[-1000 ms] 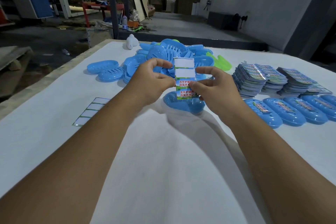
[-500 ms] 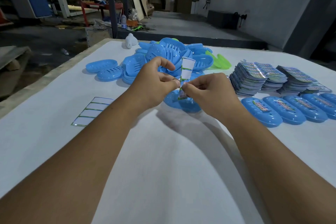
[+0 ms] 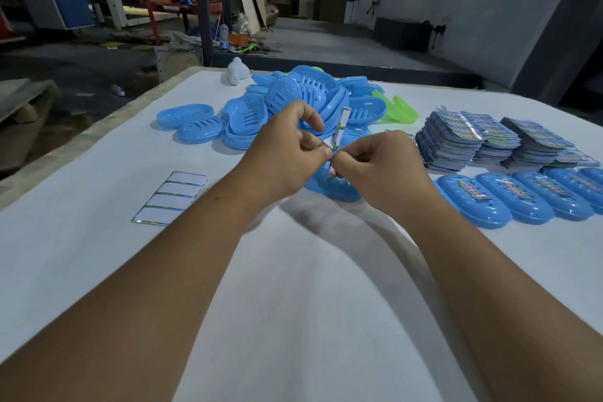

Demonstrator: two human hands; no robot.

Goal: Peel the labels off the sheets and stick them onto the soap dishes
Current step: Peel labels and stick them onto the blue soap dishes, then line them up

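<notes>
Both hands meet over the middle of the table [image 3: 293,303], fingertips together on a label sheet [image 3: 339,127]. Left hand [image 3: 287,153]: thumb and forefinger pinch the sheet's lower part, remaining fingers curled, one finger raised in an arch above the pinch. Right hand [image 3: 378,166]: fingers curled, thumb and forefinger closed on the sheet at the same spot, touching the left fingertips. Whether a label is already lifting off the backing cannot be told; the contact point is too small.

The sheet stands nearly upright and edge-on to the camera, its top end above the hands, its lower end showing printed colour just below them.

Directly beneath the hands lies one blue soap dish [image 3: 339,188] on the table, partly hidden by the right hand.

Beyond the hands: a loose pile of blue soap dishes [image 3: 293,98], slotted, some tipped on edge; two lie apart at its left. Green plastic pieces [image 3: 398,111] sit at the pile's right edge. A small white object [image 3: 235,72] is at the far table edge.

Right side: stacks of printed label sheets [image 3: 456,137], side by side. In front of them, a row of labelled soap dishes [image 3: 522,196], each with a label on top.

Left side: an empty backing sheet [image 3: 171,197], flat, white panels.
</notes>
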